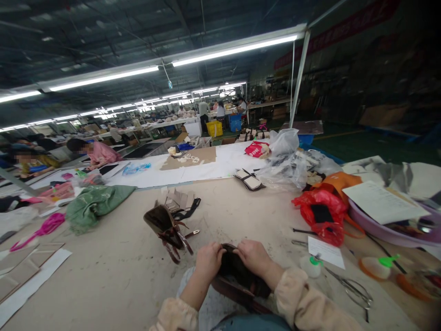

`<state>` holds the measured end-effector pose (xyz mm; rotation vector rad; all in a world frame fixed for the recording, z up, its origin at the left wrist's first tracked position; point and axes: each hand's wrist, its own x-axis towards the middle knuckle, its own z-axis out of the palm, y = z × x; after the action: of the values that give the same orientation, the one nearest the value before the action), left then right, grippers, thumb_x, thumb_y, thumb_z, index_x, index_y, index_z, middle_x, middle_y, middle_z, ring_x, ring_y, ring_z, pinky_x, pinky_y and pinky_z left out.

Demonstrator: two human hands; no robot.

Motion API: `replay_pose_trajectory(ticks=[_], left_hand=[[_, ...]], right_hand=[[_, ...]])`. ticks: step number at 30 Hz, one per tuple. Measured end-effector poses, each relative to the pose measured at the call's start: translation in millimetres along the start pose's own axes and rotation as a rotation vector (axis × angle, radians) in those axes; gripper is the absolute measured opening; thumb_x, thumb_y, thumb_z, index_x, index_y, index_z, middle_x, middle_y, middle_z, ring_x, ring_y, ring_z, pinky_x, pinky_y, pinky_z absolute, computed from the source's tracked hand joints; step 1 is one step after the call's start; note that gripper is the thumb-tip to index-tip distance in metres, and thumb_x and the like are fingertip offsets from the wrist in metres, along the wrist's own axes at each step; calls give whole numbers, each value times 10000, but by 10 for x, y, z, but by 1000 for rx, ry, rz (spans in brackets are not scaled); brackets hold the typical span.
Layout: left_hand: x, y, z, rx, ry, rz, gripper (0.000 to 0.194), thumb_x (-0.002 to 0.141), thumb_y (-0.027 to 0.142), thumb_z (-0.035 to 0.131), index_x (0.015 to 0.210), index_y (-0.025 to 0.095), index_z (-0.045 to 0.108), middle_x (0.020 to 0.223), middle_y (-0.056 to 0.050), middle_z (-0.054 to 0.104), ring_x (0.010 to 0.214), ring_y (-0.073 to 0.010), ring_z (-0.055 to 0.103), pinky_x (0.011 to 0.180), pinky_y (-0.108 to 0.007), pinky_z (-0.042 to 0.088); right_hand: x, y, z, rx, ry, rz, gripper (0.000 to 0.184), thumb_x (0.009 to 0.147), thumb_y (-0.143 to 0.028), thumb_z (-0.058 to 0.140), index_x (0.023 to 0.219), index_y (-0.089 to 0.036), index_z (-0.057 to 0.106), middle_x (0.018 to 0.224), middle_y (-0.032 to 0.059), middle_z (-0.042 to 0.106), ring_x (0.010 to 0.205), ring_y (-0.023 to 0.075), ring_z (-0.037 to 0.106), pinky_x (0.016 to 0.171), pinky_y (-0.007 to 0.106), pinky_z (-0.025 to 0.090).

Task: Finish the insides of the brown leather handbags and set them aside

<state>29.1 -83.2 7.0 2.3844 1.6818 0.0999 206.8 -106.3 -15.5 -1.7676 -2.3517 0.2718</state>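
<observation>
A dark brown handbag [237, 271] is held at the near edge of the table, its mouth facing up and its inside dark. My left hand [209, 261] pinches the bag's far rim on the left. On the same rim, a little to the right, my right hand [254, 256] grips with fingers and thumb closed. A second brown bag [161, 223] with straps and a metal-tipped tab stands farther off to the left. Behind it lies a pile of beige and black cut pieces [179, 202].
On the right are scissors [354, 289], green-capped bottles [313, 265], a white paper slip [326, 253], a red plastic bag [322, 211] and a purple basin [379, 230]. Green cloth [98, 204] and flat panels [31, 266] lie left. Co-workers sit beyond the table.
</observation>
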Motion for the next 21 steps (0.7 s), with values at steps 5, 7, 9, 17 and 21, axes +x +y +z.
replay_pose_trajectory(ticks=[5,7,9,17,21], left_hand=[[17,15,-12,36,21,-17,219,855,325,407,812,213,590,832,-12,635,791,-140,583,669,-227,374],[19,32,-18,46,22,-20,223,860,323,398,813,208,583,837,-15,635,795,-140,585,667,-230,372],[22,47,-23,56,16,-31,235,864,326,384,813,201,577,841,-21,634,798,-142,587,663,-234,371],[21,28,-12,70,51,-19,256,875,311,343,794,196,557,802,-24,630,758,-148,590,630,-241,363],[9,17,-24,63,42,-43,254,874,302,344,804,194,563,808,-32,629,780,-150,587,645,-240,362]], right_hand=[[-17,41,-30,1,-17,-5,417,854,-523,353,809,-197,609,809,48,620,769,166,573,649,238,393],[-11,54,-46,3,-27,-11,436,822,-571,378,821,-202,609,810,45,621,758,172,574,638,243,394],[8,52,-58,9,-29,-18,389,821,-545,407,860,-215,608,823,37,625,759,172,576,636,243,395],[204,-71,-43,42,-34,-35,339,864,-449,377,861,-232,638,814,26,640,765,157,582,657,225,399],[260,-101,-31,31,-32,-50,356,872,-428,364,850,-224,655,812,40,644,768,160,582,668,230,405]])
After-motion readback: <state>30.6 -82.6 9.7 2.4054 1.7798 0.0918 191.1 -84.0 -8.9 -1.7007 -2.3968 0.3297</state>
